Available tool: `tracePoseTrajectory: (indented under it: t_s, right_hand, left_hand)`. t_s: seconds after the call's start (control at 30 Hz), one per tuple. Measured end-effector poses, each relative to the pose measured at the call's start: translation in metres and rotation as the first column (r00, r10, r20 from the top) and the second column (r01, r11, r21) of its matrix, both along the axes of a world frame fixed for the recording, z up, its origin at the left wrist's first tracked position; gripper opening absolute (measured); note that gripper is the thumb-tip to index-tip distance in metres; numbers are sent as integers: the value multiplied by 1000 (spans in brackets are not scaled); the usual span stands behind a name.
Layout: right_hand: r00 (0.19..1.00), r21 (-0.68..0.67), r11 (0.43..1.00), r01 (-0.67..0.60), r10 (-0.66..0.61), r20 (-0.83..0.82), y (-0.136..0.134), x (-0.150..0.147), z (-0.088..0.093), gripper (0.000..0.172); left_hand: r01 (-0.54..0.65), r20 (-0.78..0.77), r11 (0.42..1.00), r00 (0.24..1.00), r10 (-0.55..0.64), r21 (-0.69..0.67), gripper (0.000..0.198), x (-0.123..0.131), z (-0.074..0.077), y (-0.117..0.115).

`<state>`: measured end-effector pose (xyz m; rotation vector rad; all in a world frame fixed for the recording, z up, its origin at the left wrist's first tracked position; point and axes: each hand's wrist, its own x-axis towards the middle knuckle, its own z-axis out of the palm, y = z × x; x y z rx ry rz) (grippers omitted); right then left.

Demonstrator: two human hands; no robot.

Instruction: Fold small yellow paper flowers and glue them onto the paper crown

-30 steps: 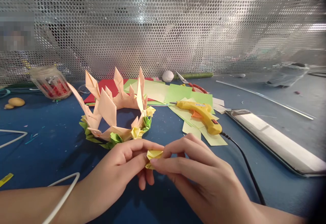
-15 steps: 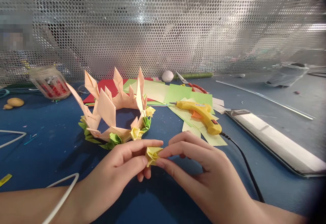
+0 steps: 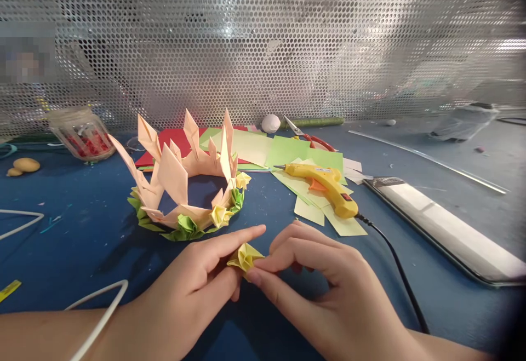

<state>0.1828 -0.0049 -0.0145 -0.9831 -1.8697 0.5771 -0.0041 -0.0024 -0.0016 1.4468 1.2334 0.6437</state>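
Note:
Between my two hands is a small yellow folded paper flower (image 3: pixel 245 257), its petals turned upward. My left hand (image 3: pixel 201 284) grips it from the left, with the index finger stretched out behind it and the thumb in front. From the right, thumb and index finger of my right hand (image 3: pixel 320 273) pinch one of its petals. Just beyond my left hand stands a peach paper crown (image 3: pixel 175 177) with pointed tips. Green paper leaves (image 3: pixel 187 228) and yellow paper flowers (image 3: pixel 220 216) sit around its lower edge.
A yellow glue gun (image 3: pixel 320 177) lies on pale paper sheets (image 3: pixel 310 210), its black cord (image 3: pixel 400 265) running toward me. Red-handled scissors (image 3: pixel 320 143), a glass jar (image 3: pixel 82 133) and a white ball (image 3: pixel 270 124) stand farther back. At right lies a dark-edged, glossy white slab (image 3: pixel 447 229).
The yellow flower has tilted and moved slightly down, so its petals show more openly. My right fingers have lowered a little with it.

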Motion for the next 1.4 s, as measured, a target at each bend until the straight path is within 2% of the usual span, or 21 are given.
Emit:
tracePoseTrajectory:
  t_s: [0.17, 0.3, 0.5, 0.57, 0.63, 0.77, 0.83, 0.97, 1.07, 1.13, 1.27, 1.4]
  right_hand:
    - [996, 96, 994, -56, 49, 74, -5, 1, 0, 15]
    - [992, 187, 979, -85, 64, 113, -7, 1, -1, 14]
    - [958, 262, 956, -135, 59, 280, -6, 3, 2, 17]
    - [933, 303, 936, -180, 64, 355, -7, 4, 4, 22]
    - [913, 338, 919, -205, 56, 403, -7, 6, 6, 27]
    - [929, 334, 927, -172, 40, 369, -4, 7, 7, 24]
    - [953, 310, 941, -137, 39, 301, -2, 6, 8, 20]
    - [988, 224, 973, -54, 19, 156, -2, 7, 8, 19]
    - [990, 149, 988, -35, 14, 139, -4, 8, 7, 17]
    - [990, 148, 988, -36, 15, 142, -5, 9, 6, 16]
    - [978, 263, 963, -63, 7, 208, -4, 10, 6, 15]
    - [926, 354, 928, -116, -28, 376, -2, 13, 6, 17]
  left_hand:
    - [72, -128, 983, 991, -51, 166, 45, 1, 5, -1]
    - [138, -170, 977, 979, -110, 165, 46, 3, 8, -1]
    - [103, -167, 959, 984, -60, 263, 38, -3, 2, -7]
    - [128, -158, 945, 984, -83, 300, 35, -5, 0, -10]
    - [159, -140, 952, 982, -126, 261, 37, -5, -1, -11]
    - [165, -3, 986, 986, -165, -7, 57, -1, -1, -6]
    - [151, 87, 985, 986, -145, -77, 53, 0, 0, -4]
    - [77, 202, 995, 977, -62, -63, 27, 1, 1, -4]
    - [-10, 128, 1000, 992, 9, 12, 19, 1, 3, -4]
    - [-26, 79, 998, 997, 22, 50, 19, 2, 6, -4]
    - [44, -1, 992, 999, -45, 121, 12, 4, 12, -4]
    - [112, -96, 980, 991, -97, 166, 24, 3, 12, -4]
